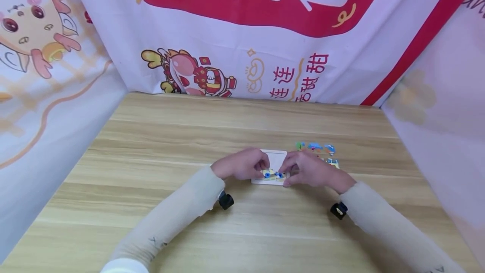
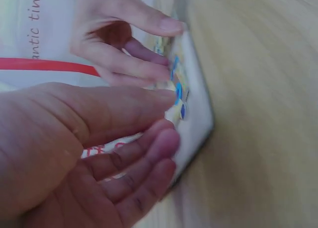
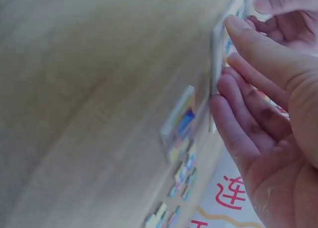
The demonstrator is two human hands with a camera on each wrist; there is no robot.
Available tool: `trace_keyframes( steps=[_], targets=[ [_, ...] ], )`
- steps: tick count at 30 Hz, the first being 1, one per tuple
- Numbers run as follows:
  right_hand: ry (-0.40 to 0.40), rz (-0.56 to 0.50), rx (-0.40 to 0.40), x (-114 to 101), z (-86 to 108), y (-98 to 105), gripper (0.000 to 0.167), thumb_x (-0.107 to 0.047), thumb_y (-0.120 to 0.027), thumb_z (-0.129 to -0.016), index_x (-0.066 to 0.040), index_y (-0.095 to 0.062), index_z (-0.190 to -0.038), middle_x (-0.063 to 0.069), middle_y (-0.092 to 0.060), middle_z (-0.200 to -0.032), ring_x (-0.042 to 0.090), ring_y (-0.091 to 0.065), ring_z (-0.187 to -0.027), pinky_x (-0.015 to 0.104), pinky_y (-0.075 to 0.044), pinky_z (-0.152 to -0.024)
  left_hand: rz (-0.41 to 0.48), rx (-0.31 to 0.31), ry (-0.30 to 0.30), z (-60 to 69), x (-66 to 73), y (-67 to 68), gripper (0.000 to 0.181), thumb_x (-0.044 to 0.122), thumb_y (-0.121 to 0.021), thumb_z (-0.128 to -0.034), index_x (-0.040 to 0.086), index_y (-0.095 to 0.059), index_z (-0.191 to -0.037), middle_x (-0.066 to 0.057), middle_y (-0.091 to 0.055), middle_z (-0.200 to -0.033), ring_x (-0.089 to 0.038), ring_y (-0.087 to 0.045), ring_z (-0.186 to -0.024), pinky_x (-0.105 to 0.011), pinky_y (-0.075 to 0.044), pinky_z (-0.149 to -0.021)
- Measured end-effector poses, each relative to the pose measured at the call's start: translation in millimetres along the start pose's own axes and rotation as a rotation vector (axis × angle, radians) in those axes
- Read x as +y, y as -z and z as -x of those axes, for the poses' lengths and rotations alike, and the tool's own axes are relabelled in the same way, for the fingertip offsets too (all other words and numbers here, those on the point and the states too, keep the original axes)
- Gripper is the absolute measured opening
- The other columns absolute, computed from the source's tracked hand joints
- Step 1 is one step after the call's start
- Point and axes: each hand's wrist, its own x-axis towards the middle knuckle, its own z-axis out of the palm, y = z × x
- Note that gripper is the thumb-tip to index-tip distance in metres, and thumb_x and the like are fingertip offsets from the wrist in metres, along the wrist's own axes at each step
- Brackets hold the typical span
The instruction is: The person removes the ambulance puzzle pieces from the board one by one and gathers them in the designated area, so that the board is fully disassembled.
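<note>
A white puzzle board (image 1: pixel 275 158) lies flat on the wooden table, with yellow and blue puzzle pieces (image 1: pixel 273 175) along its near part. From the left, my left hand (image 1: pixel 246 163) reaches onto it. In the left wrist view its thumb and curled index finger pinch at a yellow and blue puzzle piece (image 2: pixel 180 96), partly hidden by the fingertips. On the other side, my right hand (image 1: pixel 308 169) has its thumb at the board's near right corner. Its fairly straight fingers touch the pieces; the exact contact is blurred.
Loose small puzzle pieces (image 1: pixel 315 146) lie beyond the right hand. A bigger yellow and blue piece (image 3: pixel 184 119) rests beside the board in the right wrist view. Printed cloth (image 1: pixel 235 66) hangs along the table's back and sides.
</note>
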Motion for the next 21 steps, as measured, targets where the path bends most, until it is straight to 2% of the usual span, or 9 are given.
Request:
trace_keyframes(
  steps=[4, 8, 12, 16, 18, 21],
  targets=[
    [0.018, -0.031, -0.024, -1, -0.3, 5, 0.024, -0.019, -0.09, -0.086, -0.009, -0.083, -0.106, 0.003, -0.077, -0.103, 0.017, -0.072, -0.089, 0.027, -0.063, -0.077, 0.0, 0.031, -0.035, 2.1, -5.2, -5.0, 0.03, 0.002, -0.075, -0.0935, -0.001, -0.071, -0.123, -0.01, -0.073, -0.116, -0.017, -0.066, -0.105, -0.031, -0.057, -0.097],
    [0.022, 0.027, -0.015, -7, -6.5, 6, 0.026, -0.022, -0.087, -0.089, -0.009, -0.082, -0.111, 0.003, -0.077, -0.105, 0.017, -0.071, -0.091, 0.031, -0.063, -0.079, -0.035, 0.078, -0.08, 7.4, -9.2, -7.1, 0.037, 0.009, -0.078, -0.093, -0.001, -0.069, -0.128, -0.011, -0.071, -0.123, -0.021, -0.064, -0.112, -0.035, -0.055, -0.102],
    [0.062, 0.072, 0.006, -12, -14.6, 1, 0.028, -0.023, -0.086, -0.09, -0.009, -0.082, -0.114, 0.004, -0.077, -0.109, 0.017, -0.071, -0.096, 0.037, -0.063, -0.084, -0.082, 0.125, -0.08, 14.3, -12.0, -8.4, 0.058, 0.021, -0.082, -0.092, 0.0, -0.061, -0.141, -0.014, -0.063, -0.141, -0.028, -0.06, -0.127, -0.041, -0.052, -0.112],
    [0.114, 0.065, 0.01, -13, -18.7, -4, 0.027, -0.018, -0.085, -0.091, -0.005, -0.081, -0.114, 0.008, -0.077, -0.11, 0.019, -0.073, -0.099, 0.036, -0.065, -0.086, -0.116, 0.144, -0.049, 17.9, -12.4, -11.9, 0.079, 0.03, -0.083, -0.0913, -0.001, -0.048, -0.155, -0.019, -0.047, -0.162, -0.035, -0.047, -0.149, -0.047, -0.041, -0.126],
    [0.119, 0.058, 0.004, -16, -19.6, -5, 0.027, -0.017, -0.085, -0.09, -0.004, -0.081, -0.114, 0.009, -0.077, -0.109, 0.019, -0.073, -0.098, 0.035, -0.065, -0.085, -0.169, 0.164, -0.034, 21.5, -8.9, -14.7, 0.081, 0.032, -0.082, -0.0928, -0.002, -0.045, -0.157, -0.02, -0.042, -0.166, -0.036, -0.041, -0.154, -0.047, -0.037, -0.129],
    [0.121, 0.056, -0.001, -17, -21.1, -6, 0.026, -0.015, -0.085, -0.09, -0.005, -0.082, -0.113, 0.008, -0.075, -0.106, 0.019, -0.073, -0.094, 0.031, -0.065, -0.081, -0.317, 0.204, -0.047, 32.4, 3.0, -20.0, 0.075, 0.032, -0.08, -0.0945, -0.003, -0.049, -0.154, -0.019, -0.049, -0.161, -0.034, -0.048, -0.15, -0.045, -0.042, -0.126]
  ],
)
